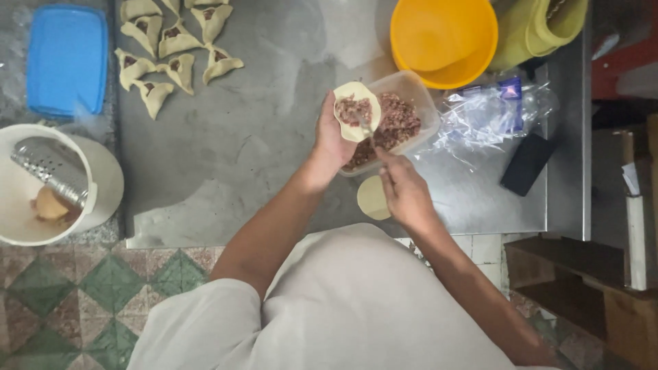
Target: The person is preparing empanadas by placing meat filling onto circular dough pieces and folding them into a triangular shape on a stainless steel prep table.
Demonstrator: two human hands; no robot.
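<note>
My left hand (330,140) holds a round piece of dough (356,112) flat in its palm, with reddish minced filling on it. My right hand (404,192) grips a spoon (364,127) whose tip rests on the filling. Both hands hover over a clear plastic container (421,103) of the same minced filling (397,123). A second dough round (373,199) lies on the steel table (240,151) below my right hand. Several folded, filled triangular pastries (175,48) lie at the table's far left.
An orange bowl (443,41) and a yellow jug (541,27) stand at the back. Crumpled clear plastic bags (490,116) and a black flat object (526,164) lie at the right. A blue lid (67,60) and a white bucket (41,185) holding a metal grater sit left.
</note>
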